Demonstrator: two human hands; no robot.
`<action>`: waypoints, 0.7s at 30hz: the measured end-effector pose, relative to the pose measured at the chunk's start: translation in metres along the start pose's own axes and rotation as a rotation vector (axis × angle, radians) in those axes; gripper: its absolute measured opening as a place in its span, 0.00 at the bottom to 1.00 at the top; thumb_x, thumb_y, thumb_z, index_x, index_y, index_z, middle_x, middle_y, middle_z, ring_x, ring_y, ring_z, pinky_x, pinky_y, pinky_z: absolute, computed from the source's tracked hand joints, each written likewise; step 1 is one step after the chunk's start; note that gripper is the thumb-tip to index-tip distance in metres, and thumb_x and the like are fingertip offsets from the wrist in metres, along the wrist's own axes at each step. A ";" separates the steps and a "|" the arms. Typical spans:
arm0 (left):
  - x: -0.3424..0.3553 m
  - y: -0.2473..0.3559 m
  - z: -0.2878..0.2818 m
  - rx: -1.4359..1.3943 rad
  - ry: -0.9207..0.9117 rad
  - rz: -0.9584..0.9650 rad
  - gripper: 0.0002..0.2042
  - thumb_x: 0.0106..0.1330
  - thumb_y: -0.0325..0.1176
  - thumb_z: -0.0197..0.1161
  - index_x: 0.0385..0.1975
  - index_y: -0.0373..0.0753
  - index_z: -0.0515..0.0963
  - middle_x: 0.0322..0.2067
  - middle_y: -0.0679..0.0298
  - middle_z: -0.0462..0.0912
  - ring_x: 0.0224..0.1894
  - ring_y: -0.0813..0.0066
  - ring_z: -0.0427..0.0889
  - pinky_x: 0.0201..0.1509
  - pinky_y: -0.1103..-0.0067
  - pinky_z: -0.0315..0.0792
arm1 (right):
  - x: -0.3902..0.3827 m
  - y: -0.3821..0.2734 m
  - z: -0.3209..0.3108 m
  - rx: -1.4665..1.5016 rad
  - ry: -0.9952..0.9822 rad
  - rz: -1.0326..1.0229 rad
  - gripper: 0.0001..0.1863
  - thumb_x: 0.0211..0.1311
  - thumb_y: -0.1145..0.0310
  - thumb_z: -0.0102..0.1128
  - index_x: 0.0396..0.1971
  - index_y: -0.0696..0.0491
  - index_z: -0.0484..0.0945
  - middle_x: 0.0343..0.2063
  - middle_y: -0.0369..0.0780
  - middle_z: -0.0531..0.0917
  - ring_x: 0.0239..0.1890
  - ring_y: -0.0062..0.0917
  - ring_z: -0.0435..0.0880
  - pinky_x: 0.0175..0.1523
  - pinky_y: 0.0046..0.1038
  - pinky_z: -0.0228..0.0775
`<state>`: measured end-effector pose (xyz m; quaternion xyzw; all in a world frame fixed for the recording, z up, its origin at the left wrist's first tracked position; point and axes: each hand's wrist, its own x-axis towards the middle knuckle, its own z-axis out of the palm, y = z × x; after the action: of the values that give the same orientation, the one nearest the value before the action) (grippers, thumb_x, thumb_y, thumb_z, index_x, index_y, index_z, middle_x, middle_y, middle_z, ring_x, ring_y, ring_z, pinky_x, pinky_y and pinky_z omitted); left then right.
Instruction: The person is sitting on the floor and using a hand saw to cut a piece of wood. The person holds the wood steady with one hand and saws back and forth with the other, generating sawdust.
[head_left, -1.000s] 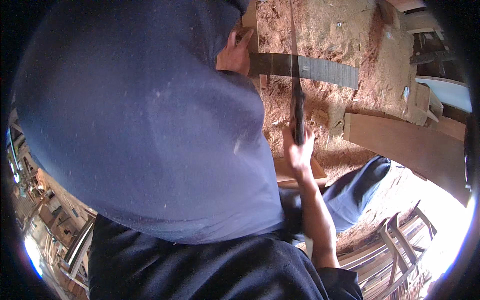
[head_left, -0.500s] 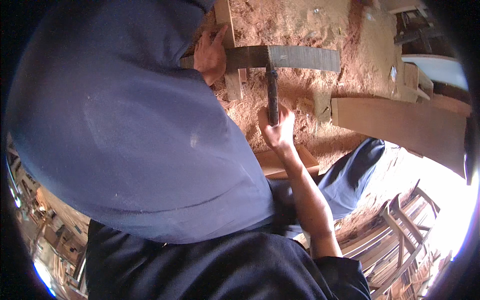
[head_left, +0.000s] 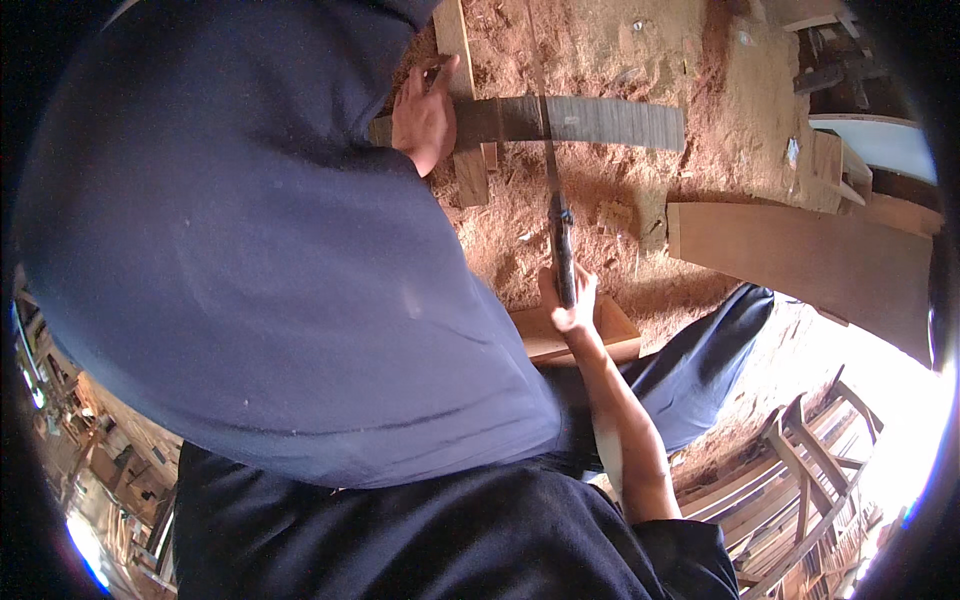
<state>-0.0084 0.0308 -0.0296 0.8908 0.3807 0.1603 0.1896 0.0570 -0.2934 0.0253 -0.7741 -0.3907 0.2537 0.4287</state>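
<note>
My right hand is closed round the dark handle of a handsaw. Its thin blade is seen almost edge-on and points away from me, crossing a long grey-brown wooden board. My left hand lies on that board near its left end, fingers stretched out and thumb apart, pressing it down. Beneath the board there, a pale wooden plank runs crosswise, with a small wood block beside it. My raised, dark-trousered leg hides the board's far left end.
Sawdust covers the ground. A wide wooden panel lies to the right, near more wood pieces. An open wooden box sits close to my right forearm. Wooden frames and slats stand at lower right.
My right hand has drawn the saw back toward me, so its handle now sits nearer and clear of the board. The left hand stays on the board.
</note>
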 end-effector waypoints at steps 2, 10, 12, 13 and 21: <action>-0.001 0.005 0.001 -0.022 0.014 0.019 0.26 0.67 0.25 0.50 0.66 0.54 0.67 0.58 0.51 0.68 0.60 0.45 0.71 0.63 0.58 0.67 | -0.004 0.002 0.000 0.029 -0.008 0.039 0.10 0.51 0.74 0.57 0.35 0.56 0.78 0.13 0.38 0.71 0.12 0.25 0.70 0.21 0.28 0.66; 0.001 -0.021 0.015 0.013 0.154 0.116 0.27 0.69 0.29 0.52 0.67 0.62 0.64 0.56 0.48 0.68 0.58 0.44 0.72 0.62 0.55 0.70 | -0.008 -0.006 -0.007 0.123 -0.046 0.236 0.11 0.56 0.70 0.60 0.20 0.55 0.69 0.13 0.36 0.68 0.19 0.18 0.66 0.26 0.29 0.62; 0.002 -0.008 0.013 -0.003 0.135 0.076 0.28 0.69 0.29 0.53 0.68 0.63 0.63 0.57 0.49 0.68 0.58 0.45 0.72 0.63 0.55 0.70 | -0.023 -0.002 -0.013 0.029 -0.060 0.246 0.10 0.55 0.70 0.61 0.21 0.55 0.69 0.13 0.36 0.69 0.17 0.20 0.66 0.26 0.30 0.62; 0.005 0.005 0.015 -0.033 0.125 0.071 0.29 0.68 0.29 0.54 0.68 0.64 0.62 0.58 0.50 0.68 0.59 0.45 0.71 0.63 0.54 0.70 | -0.019 -0.009 -0.018 0.005 -0.025 0.221 0.10 0.55 0.70 0.61 0.21 0.55 0.69 0.13 0.36 0.69 0.17 0.20 0.66 0.26 0.30 0.62; 0.002 -0.006 0.035 0.013 0.118 -0.028 0.27 0.70 0.29 0.52 0.65 0.70 0.66 0.61 0.53 0.68 0.61 0.47 0.71 0.63 0.53 0.70 | 0.024 -0.056 -0.016 0.117 -0.084 0.441 0.07 0.57 0.72 0.58 0.23 0.56 0.71 0.14 0.34 0.69 0.19 0.16 0.67 0.26 0.28 0.63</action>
<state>0.0047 0.0287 -0.0629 0.8756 0.4046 0.2074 0.1632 0.0610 -0.2626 0.0801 -0.8033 -0.2141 0.3956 0.3903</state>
